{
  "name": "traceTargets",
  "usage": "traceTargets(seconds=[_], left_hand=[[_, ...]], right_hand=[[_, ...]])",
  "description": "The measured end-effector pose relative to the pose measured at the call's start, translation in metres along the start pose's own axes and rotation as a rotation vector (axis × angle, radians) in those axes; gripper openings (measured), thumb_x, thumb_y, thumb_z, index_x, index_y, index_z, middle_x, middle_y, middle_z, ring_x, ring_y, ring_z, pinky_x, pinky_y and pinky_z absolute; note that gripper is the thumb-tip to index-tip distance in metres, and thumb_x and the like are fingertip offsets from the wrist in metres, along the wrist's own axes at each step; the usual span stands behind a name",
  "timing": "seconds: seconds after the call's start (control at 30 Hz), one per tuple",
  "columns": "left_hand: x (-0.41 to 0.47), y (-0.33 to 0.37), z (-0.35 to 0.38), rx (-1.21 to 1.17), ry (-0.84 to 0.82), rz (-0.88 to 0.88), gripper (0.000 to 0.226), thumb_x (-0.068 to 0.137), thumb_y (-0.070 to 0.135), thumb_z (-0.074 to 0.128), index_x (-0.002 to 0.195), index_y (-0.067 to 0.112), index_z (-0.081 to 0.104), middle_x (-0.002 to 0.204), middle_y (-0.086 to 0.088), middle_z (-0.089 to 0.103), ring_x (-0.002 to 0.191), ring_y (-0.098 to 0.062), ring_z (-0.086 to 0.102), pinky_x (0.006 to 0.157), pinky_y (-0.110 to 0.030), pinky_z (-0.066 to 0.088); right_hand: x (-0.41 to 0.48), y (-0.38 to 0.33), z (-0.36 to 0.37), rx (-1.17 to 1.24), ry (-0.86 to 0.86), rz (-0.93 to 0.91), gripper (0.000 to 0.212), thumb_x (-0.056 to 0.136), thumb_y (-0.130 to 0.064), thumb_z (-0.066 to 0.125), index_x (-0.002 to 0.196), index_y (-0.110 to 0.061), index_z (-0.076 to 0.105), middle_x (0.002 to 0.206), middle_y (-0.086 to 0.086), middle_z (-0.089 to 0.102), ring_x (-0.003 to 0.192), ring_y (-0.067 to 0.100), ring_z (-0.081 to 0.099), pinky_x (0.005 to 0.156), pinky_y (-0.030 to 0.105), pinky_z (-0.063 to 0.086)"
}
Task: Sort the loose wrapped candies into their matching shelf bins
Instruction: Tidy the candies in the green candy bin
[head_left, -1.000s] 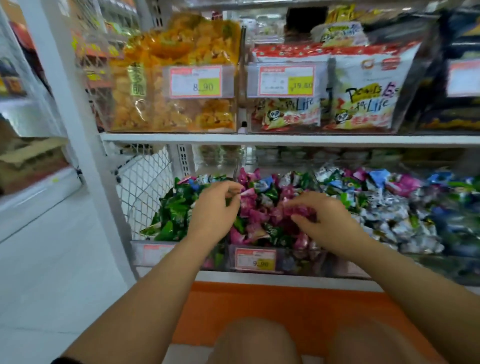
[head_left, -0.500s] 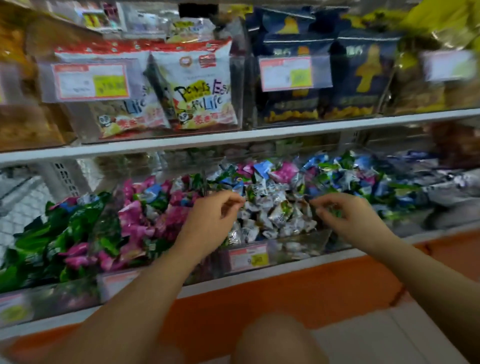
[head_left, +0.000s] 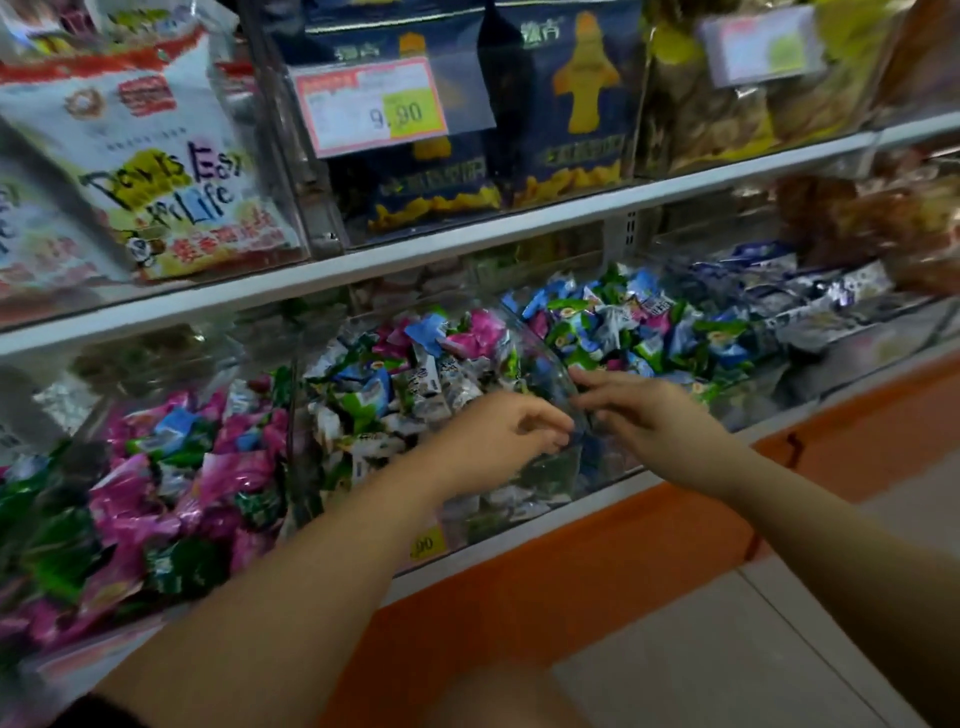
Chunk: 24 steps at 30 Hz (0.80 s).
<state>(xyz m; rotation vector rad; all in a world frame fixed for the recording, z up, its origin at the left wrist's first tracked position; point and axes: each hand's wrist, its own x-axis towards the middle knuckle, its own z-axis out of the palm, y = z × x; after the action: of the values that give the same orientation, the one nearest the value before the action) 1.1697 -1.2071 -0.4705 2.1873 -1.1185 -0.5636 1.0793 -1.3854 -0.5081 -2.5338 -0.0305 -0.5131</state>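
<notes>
1. Left hand (head_left: 498, 441): fingers curled; any contents cannot be told.
2. Right hand (head_left: 641, 410): fingers loosely extended, apparently empty, at the clear divider (head_left: 558, 374).
3. Wrapped candies (head_left: 415, 374): heaped just beyond left hand; blue-green heap (head_left: 649, 332) beyond right hand.
4. Advice: pinch one stray wrapper, clear the divider, drop among matches.

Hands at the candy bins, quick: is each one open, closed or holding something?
Left hand: fingers curled; whether it holds anything cannot be told.
Right hand: open, fingers stretched out, nothing visibly held.
</notes>
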Motion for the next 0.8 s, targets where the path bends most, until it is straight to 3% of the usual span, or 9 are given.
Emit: traceTargets(seconds=[0.13, 0.27, 0.37, 0.47, 0.53, 0.57, 0.67, 0.8], left_hand=[[0.009, -0.013, -0.006, 0.054, 0.022, -0.045, 0.025, 0.099, 0.021, 0.048, 0.12, 0.022, 0.061, 0.12, 0.005, 0.064, 0.102, -0.004, 0.06, 0.094, -0.027, 0.048], [0.014, -0.023, -0.01, 0.246, -0.075, -0.032, 0.028, 0.1, 0.021, 0.046, 0.123, 0.027, 0.06, 0.134, 0.007, 0.054, 0.115, -0.008, 0.055, 0.093, -0.026, 0.046], [0.018, -0.026, -0.008, 0.389, -0.15, 0.029, 0.028, 0.099, 0.018, 0.048, 0.121, 0.025, 0.063, 0.152, 0.006, 0.033, 0.132, -0.012, 0.04, 0.105, -0.031, 0.038], [0.024, -0.028, -0.004, 0.564, -0.106, 0.08, 0.03, 0.099, 0.019, 0.047, 0.125, 0.023, 0.062, 0.154, 0.002, 0.025, 0.134, -0.018, 0.034, 0.107, -0.034, 0.034], [0.029, -0.026, -0.006, 0.604, -0.052, 0.059, 0.032, 0.1, 0.023, 0.046, 0.13, 0.021, 0.058, 0.152, 0.002, 0.027, 0.136, -0.019, 0.029, 0.109, -0.034, 0.03], [0.03, -0.024, -0.008, 0.588, -0.035, 0.032, 0.034, 0.1, 0.024, 0.044, 0.132, 0.02, 0.056, 0.151, 0.002, 0.028, 0.136, -0.018, 0.027, 0.109, -0.032, 0.028], [0.024, -0.011, -0.018, 0.453, 0.029, 0.008, 0.034, 0.1, 0.024, 0.044, 0.132, 0.021, 0.054, 0.139, 0.006, 0.043, 0.128, -0.013, 0.04, 0.1, -0.023, 0.031], [0.005, 0.004, -0.02, 0.184, 0.053, 0.003, 0.027, 0.099, 0.023, 0.047, 0.123, 0.025, 0.061, 0.123, 0.01, 0.06, 0.109, -0.007, 0.057, 0.092, -0.026, 0.045]], right_hand=[[0.001, 0.004, 0.005, 0.066, 0.026, -0.013, 0.029, 0.094, -0.003, 0.052, 0.115, -0.015, 0.067, 0.14, -0.012, 0.045, 0.096, -0.013, 0.05, 0.078, -0.002, 0.039], [0.001, 0.007, 0.01, 0.116, 0.045, -0.002, 0.029, 0.094, -0.002, 0.053, 0.115, -0.015, 0.067, 0.138, -0.015, 0.045, 0.096, -0.013, 0.049, 0.077, -0.003, 0.036], [0.0, 0.007, 0.011, 0.132, 0.048, -0.001, 0.029, 0.094, -0.002, 0.052, 0.115, -0.015, 0.067, 0.137, -0.016, 0.044, 0.09, -0.018, 0.047, 0.075, -0.003, 0.036], [-0.001, 0.007, 0.01, 0.118, 0.038, -0.004, 0.028, 0.094, -0.003, 0.052, 0.114, -0.016, 0.067, 0.139, -0.017, 0.043, 0.088, -0.012, 0.053, 0.074, 0.004, 0.043], [-0.001, 0.007, 0.01, 0.098, 0.028, 0.0, 0.027, 0.094, -0.005, 0.052, 0.113, -0.018, 0.067, 0.141, -0.018, 0.041, 0.084, 0.007, 0.063, 0.072, 0.022, 0.054], [-0.001, 0.006, 0.009, 0.092, 0.024, 0.002, 0.027, 0.094, -0.005, 0.052, 0.112, -0.018, 0.068, 0.142, -0.018, 0.041, 0.083, 0.012, 0.065, 0.069, 0.028, 0.055], [-0.002, 0.004, 0.008, 0.093, 0.022, -0.005, 0.026, 0.094, -0.006, 0.053, 0.111, -0.019, 0.068, 0.143, -0.016, 0.041, 0.091, -0.001, 0.06, 0.073, 0.024, 0.053], [-0.004, 0.002, 0.008, 0.139, 0.026, 0.014, 0.024, 0.093, -0.01, 0.056, 0.113, -0.019, 0.067, 0.139, -0.023, 0.038, 0.108, 0.001, 0.054, 0.082, 0.025, 0.051]])
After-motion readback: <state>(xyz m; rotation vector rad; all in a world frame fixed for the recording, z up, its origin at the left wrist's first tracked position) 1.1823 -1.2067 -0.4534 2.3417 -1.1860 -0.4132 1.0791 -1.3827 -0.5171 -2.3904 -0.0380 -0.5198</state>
